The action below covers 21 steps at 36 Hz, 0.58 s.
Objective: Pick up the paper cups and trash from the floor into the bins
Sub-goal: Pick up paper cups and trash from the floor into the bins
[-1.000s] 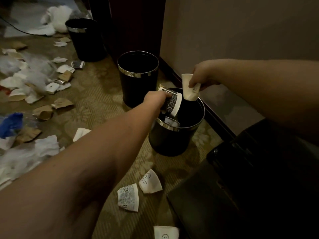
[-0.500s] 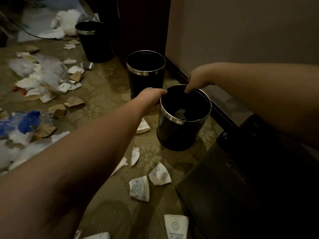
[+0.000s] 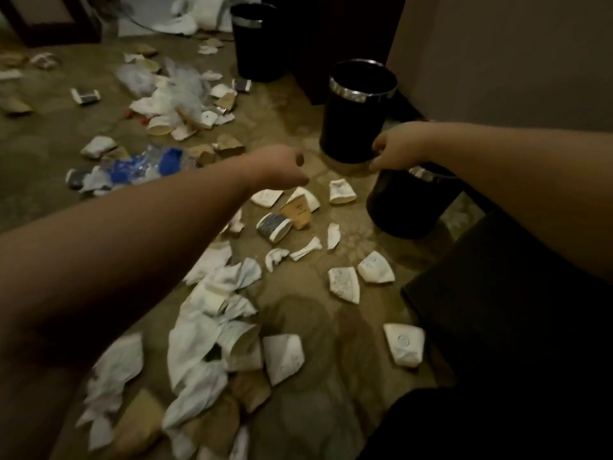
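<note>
The cups I must pick up lie right under my hands. My left hand [image 3: 282, 169] hangs over the carpet [image 3: 282, 127] near the middle of the view. Its fingers are curled in and it holds nothing. Just below it, at 6 o'clock from my fist, sit a flat white cup [image 3: 267, 197], a brown cup [image 3: 298, 214] and a striped cup [image 3: 273, 227], all close together. One more white cup [image 3: 341, 191] lies between my two hands, a bit lower down.

My right hand [image 3: 396, 151] is at 3 o'clock from my left one. Its fingers curl over the shiny rim of the near bin [image 3: 408, 207]. I think it grips the rim, but my hand hides that spot and the room is dark. Both my arms are bare and stretch out far in front of me.

I count three black bins. The near bin is under my right hand. The middle bin [image 3: 355, 111] stands just behind it at 12 o'clock. The far bin [image 3: 255, 41] is at 11 o'clock, well apart, by the wall.

At 5 o'clock from my left hand lie two white squashed cups [image 3: 345, 284] side by side, and one with a smiley face [image 3: 404, 343] lower down. A big heap of white paper [image 3: 205, 327] spreads out at 7 o'clock. More trash is piled at 10 o'clock, with a blue plastic piece [image 3: 170, 159] in it. There are too many scraps to count.
</note>
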Each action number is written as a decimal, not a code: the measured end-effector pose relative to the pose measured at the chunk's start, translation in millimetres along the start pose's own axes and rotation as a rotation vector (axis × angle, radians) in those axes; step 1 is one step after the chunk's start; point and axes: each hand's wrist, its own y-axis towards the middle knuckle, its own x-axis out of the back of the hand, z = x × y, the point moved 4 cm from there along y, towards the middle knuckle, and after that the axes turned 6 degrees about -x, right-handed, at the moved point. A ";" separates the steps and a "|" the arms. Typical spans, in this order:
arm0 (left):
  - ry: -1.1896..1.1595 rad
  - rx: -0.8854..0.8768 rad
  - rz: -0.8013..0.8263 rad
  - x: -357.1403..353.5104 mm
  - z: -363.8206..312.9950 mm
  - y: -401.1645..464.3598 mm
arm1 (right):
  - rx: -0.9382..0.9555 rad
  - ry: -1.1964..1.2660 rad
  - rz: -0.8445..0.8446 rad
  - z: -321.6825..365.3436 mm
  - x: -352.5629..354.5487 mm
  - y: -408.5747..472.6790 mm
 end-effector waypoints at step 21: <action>-0.215 -0.090 0.245 -164.2 175.4 -194.2 | -0.053 -0.029 0.442 126.1 -219.7 -117.2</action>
